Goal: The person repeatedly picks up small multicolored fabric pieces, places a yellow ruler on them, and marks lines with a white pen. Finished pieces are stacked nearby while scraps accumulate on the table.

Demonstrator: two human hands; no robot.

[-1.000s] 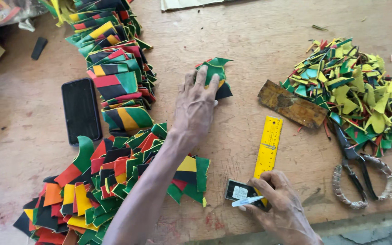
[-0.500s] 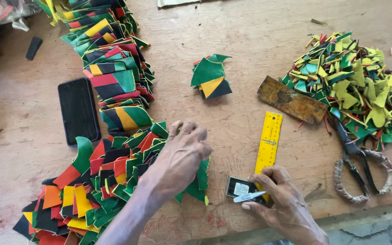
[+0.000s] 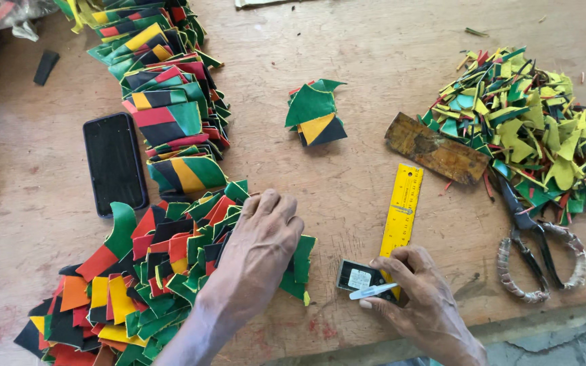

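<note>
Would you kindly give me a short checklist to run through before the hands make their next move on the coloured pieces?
1. Left hand rests flat on the heap of coloured pieces: ok.
2. Right hand grips a small white blade over a little black box: ok.
3. Blade edge clear of the left hand: ok, the hands are apart.
4. Yellow ruler lies free beside the right hand: ok.
5. Scissors lie on the table, away from both hands: ok.
6. Blade sharpness: cannot tell.
</note>
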